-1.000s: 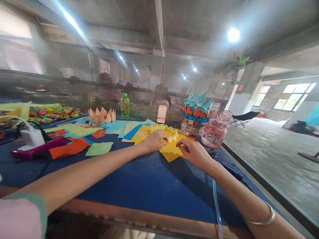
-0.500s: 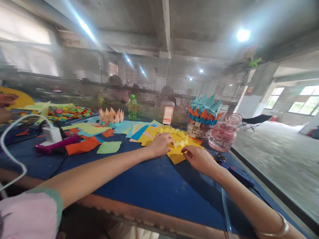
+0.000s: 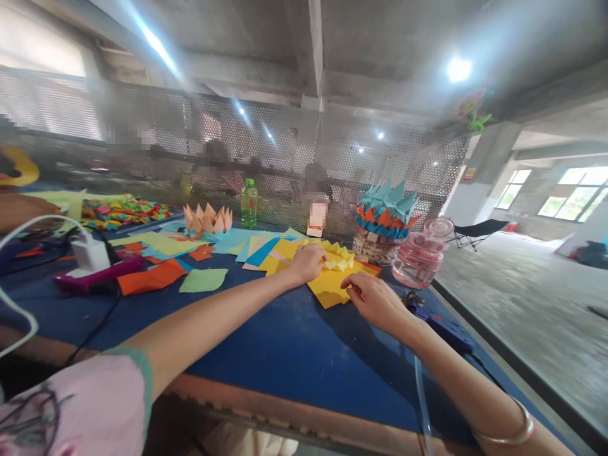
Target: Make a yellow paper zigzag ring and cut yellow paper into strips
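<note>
My left hand (image 3: 307, 263) rests curled on a pile of small folded yellow paper pieces (image 3: 339, 259), its fingers closed among them. My right hand (image 3: 373, 299) lies lower right, fingers pinching the edge of a flat yellow paper sheet (image 3: 327, 290) on the blue table (image 3: 285, 342). What the left fingers hold is hidden.
Coloured paper sheets (image 3: 156, 278) are scattered to the left. An orange paper crown (image 3: 208, 220), a green bottle (image 3: 248, 203), a basket with teal and orange paper points (image 3: 382, 228) and a pink jar (image 3: 422, 253) stand behind. A blue glue gun (image 3: 441, 326) lies right, a white charger (image 3: 88, 253) left.
The view shifted slightly. My left hand moved a little farther onto the folded yellow pieces; my right hand stayed on the yellow sheet's edge.
</note>
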The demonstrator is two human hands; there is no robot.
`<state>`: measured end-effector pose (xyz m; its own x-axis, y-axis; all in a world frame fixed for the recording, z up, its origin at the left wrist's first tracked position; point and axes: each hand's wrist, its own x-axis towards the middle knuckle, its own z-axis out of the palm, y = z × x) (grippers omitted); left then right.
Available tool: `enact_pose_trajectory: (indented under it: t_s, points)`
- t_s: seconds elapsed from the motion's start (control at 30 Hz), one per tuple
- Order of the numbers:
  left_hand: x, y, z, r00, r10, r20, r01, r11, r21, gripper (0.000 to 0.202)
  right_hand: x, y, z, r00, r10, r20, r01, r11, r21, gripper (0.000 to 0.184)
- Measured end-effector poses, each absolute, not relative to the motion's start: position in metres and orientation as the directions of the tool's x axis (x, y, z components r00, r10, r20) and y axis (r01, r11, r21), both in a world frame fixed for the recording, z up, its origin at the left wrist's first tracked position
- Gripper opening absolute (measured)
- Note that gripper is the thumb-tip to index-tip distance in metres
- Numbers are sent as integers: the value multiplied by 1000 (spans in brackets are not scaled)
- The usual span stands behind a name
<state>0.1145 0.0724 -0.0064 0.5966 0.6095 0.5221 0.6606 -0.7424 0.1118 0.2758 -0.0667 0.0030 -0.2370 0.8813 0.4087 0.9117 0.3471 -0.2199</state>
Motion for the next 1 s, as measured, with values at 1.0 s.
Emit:
enact_pose_trajectory:
  t_s: [1.0]
  points:
    - [71,10,-9,611,545,574,503,-827,251,13,254,-66,9,-214,862,460,882,373,-289,25]
